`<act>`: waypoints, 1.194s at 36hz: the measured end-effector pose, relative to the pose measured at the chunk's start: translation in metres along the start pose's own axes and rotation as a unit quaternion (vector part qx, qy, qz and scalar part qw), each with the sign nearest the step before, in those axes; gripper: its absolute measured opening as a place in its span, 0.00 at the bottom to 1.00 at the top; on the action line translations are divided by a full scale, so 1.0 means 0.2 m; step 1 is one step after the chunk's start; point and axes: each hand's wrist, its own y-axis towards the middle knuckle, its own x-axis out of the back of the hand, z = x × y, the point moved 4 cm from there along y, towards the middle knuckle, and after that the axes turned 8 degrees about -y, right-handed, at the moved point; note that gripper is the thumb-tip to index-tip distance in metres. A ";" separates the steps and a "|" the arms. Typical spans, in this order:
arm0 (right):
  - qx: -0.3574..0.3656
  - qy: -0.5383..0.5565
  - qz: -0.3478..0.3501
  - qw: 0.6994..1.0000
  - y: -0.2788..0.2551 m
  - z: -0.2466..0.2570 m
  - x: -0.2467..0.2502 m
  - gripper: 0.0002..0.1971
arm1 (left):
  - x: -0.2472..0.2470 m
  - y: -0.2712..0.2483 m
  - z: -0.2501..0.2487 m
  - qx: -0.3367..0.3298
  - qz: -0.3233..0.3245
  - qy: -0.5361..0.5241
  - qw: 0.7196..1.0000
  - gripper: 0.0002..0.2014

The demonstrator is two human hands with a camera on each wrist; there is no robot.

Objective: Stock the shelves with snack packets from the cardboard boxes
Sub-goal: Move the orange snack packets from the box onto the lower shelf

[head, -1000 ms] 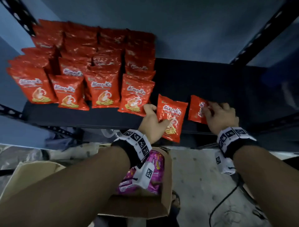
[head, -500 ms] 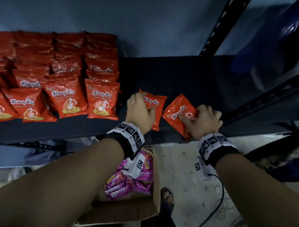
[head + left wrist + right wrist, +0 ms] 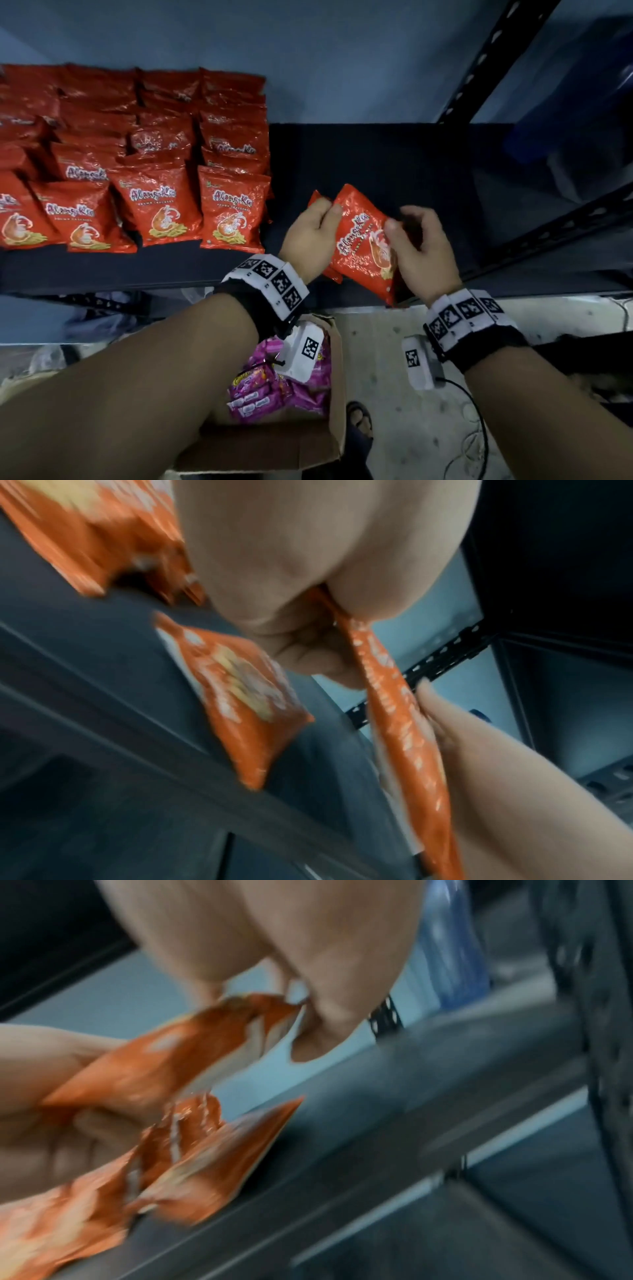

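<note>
A red prawn-cracker packet [image 3: 359,246] is tilted over the front edge of the black shelf [image 3: 376,161]. My left hand [image 3: 329,212] grips its upper left corner, and a second red packet [image 3: 313,198] peeks out from behind that hand. My right hand [image 3: 397,222] pinches the front packet's right edge. The left wrist view shows the packet [image 3: 394,723] edge-on between thumb and fingers. In the right wrist view, fingers pinch a packet corner [image 3: 260,1010]. Rows of the same red packets [image 3: 154,192] stand on the shelf's left half. A cardboard box [image 3: 274,448] of pink packets [image 3: 274,394] sits under my left forearm.
The shelf's right half is bare black board. A perforated black upright [image 3: 496,58] rises at the back right with a blue object [image 3: 582,102] beyond it. On the floor lie a black cable [image 3: 479,428] and a sandalled foot [image 3: 359,418] beside the box.
The two packets lay apart, one under each hand; now they overlap between both hands, raised and tilted over the shelf's front. My view has shifted rightward.
</note>
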 end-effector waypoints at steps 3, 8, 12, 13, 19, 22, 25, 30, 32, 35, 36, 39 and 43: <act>-0.087 0.018 -0.040 0.995 0.00 -0.01 -0.07 0.22 | 0.07 -0.02 0.04 -0.016 -0.016 -0.014 1.000 0.16; -0.121 0.053 -0.039 0.990 -0.02 -0.01 -0.20 0.26 | 0.14 -0.06 0.10 0.005 -0.035 -0.043 0.998 0.16; -0.084 0.045 -0.079 0.992 -0.05 -0.01 -0.23 0.22 | 0.17 -0.09 0.12 0.030 -0.038 -0.077 0.996 0.18; -0.072 0.033 -0.089 0.993 -0.05 -0.01 -0.22 0.23 | 0.18 -0.09 0.13 0.032 -0.041 -0.078 0.996 0.17; -0.040 -0.043 -0.126 0.990 -0.11 0.00 -0.17 0.24 | 0.21 -0.10 0.11 -0.001 -0.042 -0.026 0.999 0.17; -0.052 -0.063 -0.139 0.987 -0.12 -0.02 -0.15 0.24 | 0.18 -0.11 0.09 -0.025 -0.028 0.002 0.999 0.18; -0.072 -0.070 -0.109 0.989 -0.10 -0.06 -0.13 0.24 | 0.14 -0.09 0.06 -0.058 0.002 0.020 0.998 0.17; -0.044 0.028 -0.074 0.996 -0.11 -0.11 -0.08 0.36 | 0.08 0.02 -0.02 -0.098 0.113 0.109 0.983 0.14; 0.004 -0.027 -0.014 1.000 -0.10 -0.12 -0.07 0.51 | 0.02 0.04 -0.09 -0.117 0.159 0.135 0.971 0.14; 0.039 -0.113 0.061 0.991 -0.08 -0.11 -0.05 0.40 | -0.06 0.09 -0.17 -0.126 0.225 0.146 0.955 0.13; 0.033 -0.110 0.068 0.991 -0.07 -0.12 -0.03 0.34 | -0.08 0.10 -0.19 -0.128 0.239 0.154 0.950 0.12; 0.000 -0.037 0.060 0.998 -0.05 -0.17 0.03 0.26 | -0.09 0.15 -0.20 -0.108 0.251 0.145 0.951 0.12; -0.017 0.042 0.055 0.997 -0.04 -0.21 0.10 0.23 | -0.02 0.23 -0.16 -0.089 0.160 0.169 0.968 0.12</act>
